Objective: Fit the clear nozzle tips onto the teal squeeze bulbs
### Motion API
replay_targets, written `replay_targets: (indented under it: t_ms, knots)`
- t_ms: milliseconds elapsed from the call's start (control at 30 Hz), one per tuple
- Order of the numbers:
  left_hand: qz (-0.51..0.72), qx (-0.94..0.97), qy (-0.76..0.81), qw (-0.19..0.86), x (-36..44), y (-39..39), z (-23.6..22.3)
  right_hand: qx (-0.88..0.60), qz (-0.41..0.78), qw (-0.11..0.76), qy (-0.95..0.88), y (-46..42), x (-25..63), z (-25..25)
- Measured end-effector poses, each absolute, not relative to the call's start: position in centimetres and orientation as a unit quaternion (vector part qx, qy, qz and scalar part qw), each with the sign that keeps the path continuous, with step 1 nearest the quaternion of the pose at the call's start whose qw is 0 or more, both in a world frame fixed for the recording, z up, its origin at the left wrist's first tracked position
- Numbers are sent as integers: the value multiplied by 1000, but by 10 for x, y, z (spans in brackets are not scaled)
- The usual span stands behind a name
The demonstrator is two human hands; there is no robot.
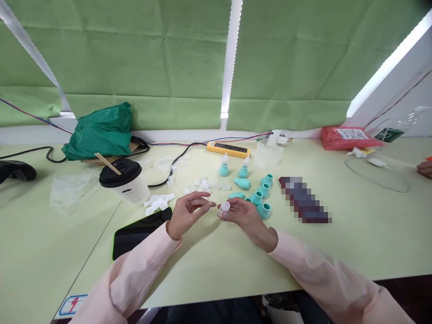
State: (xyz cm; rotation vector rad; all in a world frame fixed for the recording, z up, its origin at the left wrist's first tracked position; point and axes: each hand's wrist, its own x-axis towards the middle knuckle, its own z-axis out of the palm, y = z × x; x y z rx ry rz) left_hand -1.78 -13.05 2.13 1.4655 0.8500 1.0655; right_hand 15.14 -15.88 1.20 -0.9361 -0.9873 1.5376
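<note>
My right hand (243,216) pinches a small clear plastic cap (224,208) between thumb and fingers above the pale green table (216,265). My left hand (189,211) is beside it, fingers curled in a pinch on a tiny clear piece (206,203), its tips almost touching the cap. Just behind my right hand lie several teal rubber bulbs (259,197). Two assembled bulbs with clear tips (224,167) stand upright farther back. Loose clear plastic parts (204,185) are scattered behind my left hand.
A black-lidded paper cup (125,182) with a wooden stirrer stands at left, a black phone (140,231) in front of it. A green bag (99,130), a yellow power strip (228,149), a red packet (347,137) and a clear bottle (388,148) line the back. Another person's hand (425,168) shows at the right edge.
</note>
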Motion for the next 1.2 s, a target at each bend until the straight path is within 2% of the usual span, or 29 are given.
replay_targets:
  t_ms: [100,233,367,633,1200]
  knots:
    - [451,624,359,528,-12,-135,16,-397,646,539,-366,-157,154,7]
    - [475,667,341,462,-5,-142,9,-391,661,540,-344,-158,154,5]
    - [490,698,320,413,0,-144,3,-388,692,524,-310,-160,152,-2]
    - [487,706,345,381,2,-144,-5,-331,755,479,-301,-160,150,-1]
    - [529,784,289,151,2,-142,-12,-369,742,481,-287,-159,150,-3]
